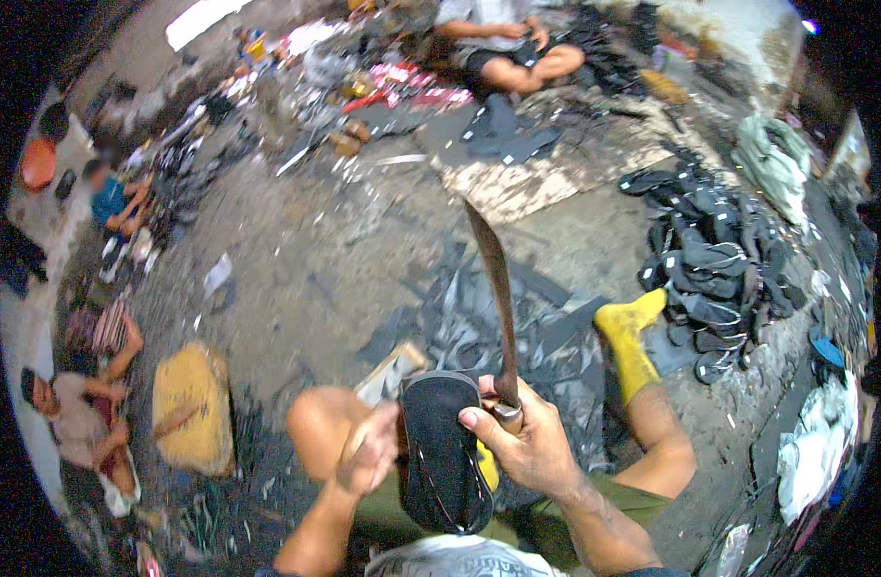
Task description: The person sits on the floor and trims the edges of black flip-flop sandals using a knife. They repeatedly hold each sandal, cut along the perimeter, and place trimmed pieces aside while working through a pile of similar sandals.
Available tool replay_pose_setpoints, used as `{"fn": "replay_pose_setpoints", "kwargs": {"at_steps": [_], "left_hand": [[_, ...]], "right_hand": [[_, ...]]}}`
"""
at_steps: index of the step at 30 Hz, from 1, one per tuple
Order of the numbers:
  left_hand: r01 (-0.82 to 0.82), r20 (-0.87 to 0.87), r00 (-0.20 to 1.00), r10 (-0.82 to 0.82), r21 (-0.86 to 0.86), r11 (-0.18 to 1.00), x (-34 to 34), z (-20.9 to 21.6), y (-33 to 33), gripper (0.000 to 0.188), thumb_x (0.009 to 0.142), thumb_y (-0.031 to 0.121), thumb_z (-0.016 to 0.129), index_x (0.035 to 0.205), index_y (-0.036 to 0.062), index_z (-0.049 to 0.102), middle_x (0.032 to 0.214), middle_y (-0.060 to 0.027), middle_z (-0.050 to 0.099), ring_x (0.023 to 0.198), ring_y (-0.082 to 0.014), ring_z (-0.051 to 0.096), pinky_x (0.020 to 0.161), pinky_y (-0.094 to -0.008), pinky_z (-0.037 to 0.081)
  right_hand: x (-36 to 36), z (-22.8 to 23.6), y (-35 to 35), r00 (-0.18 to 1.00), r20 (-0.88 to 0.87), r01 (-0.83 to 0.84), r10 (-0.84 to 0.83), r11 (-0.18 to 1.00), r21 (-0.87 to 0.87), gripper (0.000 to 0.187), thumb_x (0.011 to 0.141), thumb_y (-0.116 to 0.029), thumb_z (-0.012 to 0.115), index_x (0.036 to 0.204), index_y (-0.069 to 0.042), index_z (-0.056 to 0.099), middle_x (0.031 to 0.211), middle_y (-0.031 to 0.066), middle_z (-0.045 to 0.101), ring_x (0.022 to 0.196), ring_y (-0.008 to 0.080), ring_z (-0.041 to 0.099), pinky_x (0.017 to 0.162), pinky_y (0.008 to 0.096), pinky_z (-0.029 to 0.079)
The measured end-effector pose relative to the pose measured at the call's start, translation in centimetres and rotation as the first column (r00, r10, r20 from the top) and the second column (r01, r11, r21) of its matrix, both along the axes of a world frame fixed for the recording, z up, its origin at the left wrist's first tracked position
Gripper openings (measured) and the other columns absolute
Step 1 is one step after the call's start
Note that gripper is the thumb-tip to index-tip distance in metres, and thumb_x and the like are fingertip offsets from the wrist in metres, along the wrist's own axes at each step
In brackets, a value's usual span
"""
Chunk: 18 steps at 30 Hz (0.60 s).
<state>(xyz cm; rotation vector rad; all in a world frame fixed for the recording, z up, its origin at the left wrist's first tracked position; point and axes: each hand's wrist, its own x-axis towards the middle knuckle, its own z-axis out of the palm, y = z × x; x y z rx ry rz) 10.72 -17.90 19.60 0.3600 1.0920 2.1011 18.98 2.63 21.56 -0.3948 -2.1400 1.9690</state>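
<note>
In my right hand [532,438] is a knife [498,279] with a long, curved, dark blade pointing up and away. Its fingers close round the handle, and the thumb lies at the right edge of a black flip-flop [445,423]. The flip-flop stands lengthwise over my lap, its thin straps toward the lower end. My left hand [368,452] is at the left edge of the flip-flop, fingers curled and slightly blurred; whatever they hold is hidden. Something yellow [486,466] shows behind the flip-flop's right side.
Dark sheet scraps [479,313] cover the floor ahead. A pile of black flip-flops [714,264] lies at right, beyond my yellow-socked foot [632,322]. A yellowish block [192,409] stands at left. Other people sit at the far side [508,38] and left [85,413].
</note>
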Motion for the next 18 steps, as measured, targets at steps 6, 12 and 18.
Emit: {"fn": "replay_pose_setpoints", "kwargs": {"at_steps": [6, 12, 18], "left_hand": [[-0.145, -0.175, 0.982, 0.072, -0.451, 0.881, 0.6, 0.8, -0.7, 0.038, 0.099, 0.04, 0.066, 0.105, 0.0022, 0.066, 0.094, 0.0, 0.066, 0.083, -0.0084, 0.06, 0.076, -0.0257, 0.051], [-0.082, -0.076, 0.996, 0.052, -0.487, 0.87, 1.7, 0.3, -1.3, 0.045, 0.097, 0.046, 0.066, 0.111, 0.0025, 0.062, 0.096, 0.0004, 0.063, 0.084, -0.0084, 0.058, 0.074, -0.0255, 0.049], [0.082, -0.109, 0.98, -0.167, -0.544, 0.835, 1.6, 1.5, -1.5, 0.055, 0.092, 0.048, 0.071, 0.114, -0.0011, 0.062, 0.099, -0.0024, 0.065, 0.089, -0.0119, 0.06, 0.081, -0.0284, 0.051]], "right_hand": [[3.2, -3.9, -2.0, 0.997, -0.036, -0.043, 0.062, 0.916, 0.399, 0.041, 0.086, -0.019, 0.078, 0.121, -0.007, 0.061, 0.101, 0.0141, 0.065, 0.089, 0.03, 0.068, 0.08, 0.0403, 0.056], [4.6, -7.8, -1.5, 0.964, 0.236, -0.243, 0.125, 0.776, 0.581, 0.046, 0.074, 0.0, 0.07, 0.117, -0.015, 0.064, 0.088, 0.0129, 0.06, 0.079, 0.035, 0.065, 0.067, 0.0445, 0.054], [-0.2, -1.9, 1.0, 0.844, 0.291, -0.532, 0.45, 0.636, 0.559, 0.033, 0.083, -0.017, 0.068, 0.115, -0.014, 0.062, 0.094, 0.0147, 0.064, 0.088, 0.0362, 0.068, 0.073, 0.048, 0.056]]}}
